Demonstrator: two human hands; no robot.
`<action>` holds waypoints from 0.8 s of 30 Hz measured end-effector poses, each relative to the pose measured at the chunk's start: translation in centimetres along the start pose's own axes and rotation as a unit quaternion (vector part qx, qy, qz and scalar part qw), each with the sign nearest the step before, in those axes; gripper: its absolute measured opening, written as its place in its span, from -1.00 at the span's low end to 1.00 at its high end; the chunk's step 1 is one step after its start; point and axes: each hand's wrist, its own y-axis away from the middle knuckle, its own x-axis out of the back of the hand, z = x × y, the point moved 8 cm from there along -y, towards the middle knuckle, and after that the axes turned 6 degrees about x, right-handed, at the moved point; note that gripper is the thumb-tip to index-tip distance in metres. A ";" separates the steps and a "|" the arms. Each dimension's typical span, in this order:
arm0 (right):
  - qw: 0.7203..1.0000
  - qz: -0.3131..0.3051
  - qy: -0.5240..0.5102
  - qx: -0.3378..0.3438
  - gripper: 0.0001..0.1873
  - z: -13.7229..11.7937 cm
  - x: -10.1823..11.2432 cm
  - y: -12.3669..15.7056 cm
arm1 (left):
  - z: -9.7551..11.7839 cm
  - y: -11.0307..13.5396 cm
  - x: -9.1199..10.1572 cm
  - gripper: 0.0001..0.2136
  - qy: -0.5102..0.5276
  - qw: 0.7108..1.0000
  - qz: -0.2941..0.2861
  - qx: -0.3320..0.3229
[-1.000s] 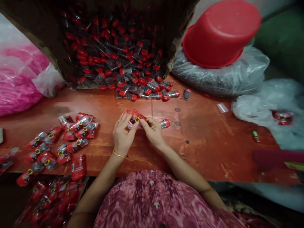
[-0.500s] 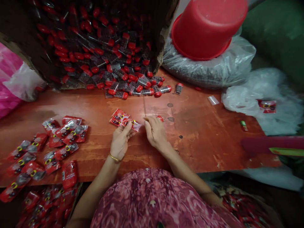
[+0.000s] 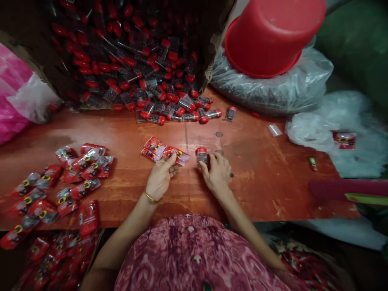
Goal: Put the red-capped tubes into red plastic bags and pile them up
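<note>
My left hand (image 3: 160, 178) pinches a flat red printed packet (image 3: 177, 154) with a clear end between thumb and fingers. Just left of it, more red packets (image 3: 153, 148) lie on the table. My right hand (image 3: 217, 171) is closed around the side of a small clear container with a red cap (image 3: 201, 154), filled with dark pieces. The container is right of the held packet, apart from it. On the left of the table lies a heap of filled red packets (image 3: 87, 161).
A cardboard box (image 3: 36, 56) on its side spills several red-capped containers (image 3: 169, 107) onto the wooden table (image 3: 260, 178). A red bucket (image 3: 273, 40) sits upside down on a plastic bag (image 3: 266, 95) at the back right. Below the table's left edge are more packets (image 3: 57, 258).
My right hand has moved right and now grips the red-capped container. My left hand has shifted slightly right with the packet, away from the other flat packets.
</note>
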 end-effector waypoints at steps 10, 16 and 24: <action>0.882 -0.031 -0.458 -0.104 -0.80 0.0 1.5 0.7 | 0.2 0.4 0.0 -0.76 -0.014 1.000 -0.008 -0.002; 0.855 -0.082 -0.504 -0.088 -0.85 -2.3 3.5 0.9 | -0.1 0.4 -0.7 -0.68 -0.083 0.996 -0.025 -0.006; 0.824 -0.098 -0.540 -0.142 -0.80 -2.7 2.1 0.6 | 0.3 0.8 -1.1 -0.66 -0.121 0.991 -0.044 -0.034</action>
